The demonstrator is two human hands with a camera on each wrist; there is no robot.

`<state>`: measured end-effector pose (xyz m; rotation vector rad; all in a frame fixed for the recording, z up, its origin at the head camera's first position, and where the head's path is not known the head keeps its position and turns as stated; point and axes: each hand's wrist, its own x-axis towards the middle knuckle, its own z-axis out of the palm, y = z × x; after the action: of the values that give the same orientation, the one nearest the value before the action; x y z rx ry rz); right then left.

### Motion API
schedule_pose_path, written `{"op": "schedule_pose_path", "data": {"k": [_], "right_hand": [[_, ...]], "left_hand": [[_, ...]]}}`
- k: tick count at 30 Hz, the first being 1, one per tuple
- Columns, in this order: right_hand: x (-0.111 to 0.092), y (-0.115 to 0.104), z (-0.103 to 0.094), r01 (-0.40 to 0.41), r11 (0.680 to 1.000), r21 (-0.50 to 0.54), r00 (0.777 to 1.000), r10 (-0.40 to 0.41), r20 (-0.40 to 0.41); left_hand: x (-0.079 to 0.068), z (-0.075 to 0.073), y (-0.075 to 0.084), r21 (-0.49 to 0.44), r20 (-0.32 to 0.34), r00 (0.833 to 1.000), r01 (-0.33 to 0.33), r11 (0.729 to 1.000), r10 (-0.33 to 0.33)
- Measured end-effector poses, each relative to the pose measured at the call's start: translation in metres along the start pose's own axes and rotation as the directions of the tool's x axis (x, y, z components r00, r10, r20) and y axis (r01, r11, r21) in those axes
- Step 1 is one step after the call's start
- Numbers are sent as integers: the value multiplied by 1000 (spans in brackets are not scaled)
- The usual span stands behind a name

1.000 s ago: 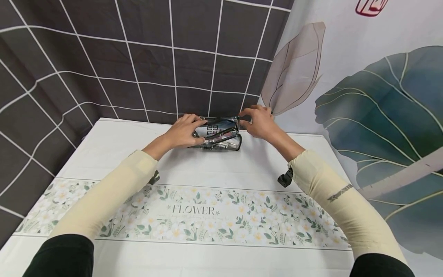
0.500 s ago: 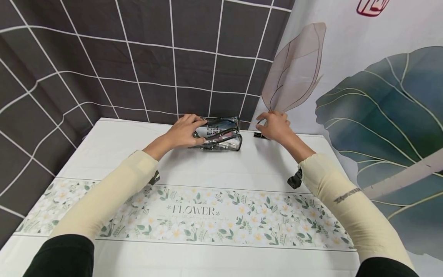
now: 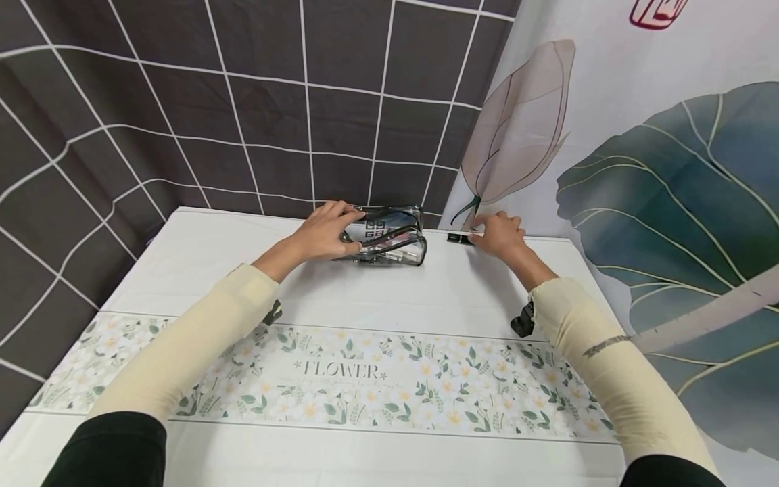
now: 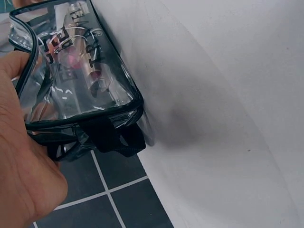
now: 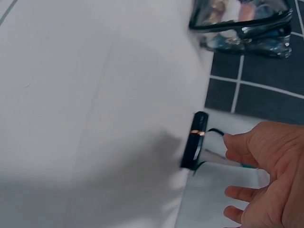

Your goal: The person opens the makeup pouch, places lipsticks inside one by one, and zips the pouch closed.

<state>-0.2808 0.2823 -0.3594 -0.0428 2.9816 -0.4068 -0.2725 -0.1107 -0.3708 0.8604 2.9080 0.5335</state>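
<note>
A clear pouch with black piping (image 3: 389,237) lies at the table's back edge, with makeup items visible through its plastic. My left hand (image 3: 328,233) grips its left end, thumb in front and fingers over the top. In the left wrist view, a black fabric loop (image 4: 116,140) hangs from the pouch's end. Right of the pouch lies a small black tube with a gold band (image 5: 194,140); its exact kind is unclear. My right hand (image 3: 500,235) is just right of the tube. In the right wrist view its fingers are relaxed and spread, with a gap to the tube.
The white table (image 3: 255,446) carries a floral printed band (image 3: 341,389) across its middle. Behind it hangs a dark cloth with a white grid (image 3: 262,115). A pale curtain with leaf prints (image 3: 681,223) borders the right side.
My right hand has moved rightward from the pouch's right end, then lowered beside the black tube, which has come into view on the table. The left hand and pouch stay put.
</note>
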Motion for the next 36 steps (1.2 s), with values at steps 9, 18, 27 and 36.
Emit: {"op": "schedule_pose_path", "data": {"k": [9, 18, 27, 36], "right_hand": [[8, 15, 21, -61, 998, 12, 998, 60, 12], [21, 21, 35, -117, 993, 5, 993, 117, 32], [19, 17, 38, -87, 996, -18, 996, 87, 7], [15, 16, 37, -73, 997, 0, 997, 73, -22]], "left_hand": [[-1, 0, 0, 6, 5, 1000, -2, 1000, 2], [0, 1, 0, -8, -10, 1000, -19, 1000, 19], [0, 1, -2, -19, -13, 1000, -15, 1000, 15], [0, 0, -2, -13, -12, 1000, -22, 1000, 22]]}}
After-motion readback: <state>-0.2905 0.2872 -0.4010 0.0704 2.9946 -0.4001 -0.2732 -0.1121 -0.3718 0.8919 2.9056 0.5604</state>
